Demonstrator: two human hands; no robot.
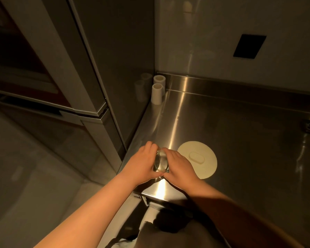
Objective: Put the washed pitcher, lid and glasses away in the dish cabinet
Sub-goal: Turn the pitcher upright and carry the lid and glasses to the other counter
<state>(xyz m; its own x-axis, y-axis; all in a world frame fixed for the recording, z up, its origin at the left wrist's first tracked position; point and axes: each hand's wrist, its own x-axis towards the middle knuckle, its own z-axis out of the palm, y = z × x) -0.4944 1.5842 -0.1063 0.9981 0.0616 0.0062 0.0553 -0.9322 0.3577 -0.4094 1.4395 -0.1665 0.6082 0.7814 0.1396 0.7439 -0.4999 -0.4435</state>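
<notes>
Glass (161,162) in grip of both hands, lid (198,159) just right (flat)

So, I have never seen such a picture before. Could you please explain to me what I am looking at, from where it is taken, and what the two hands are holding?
There is no machine here. A person wears a camera on the head, so the single picture looks forward and down at that person's own bare arms. The left hand and the right hand together hold a clear glass, tipped on its side, above the near corner of a steel counter. On the counter, just right of the hands, lies a round pale lid. In the far corner stand two white rolls. The tall grey unit on the left looks like a fridge. A dark plate is on the wall. No pitcher is visible.
</notes>
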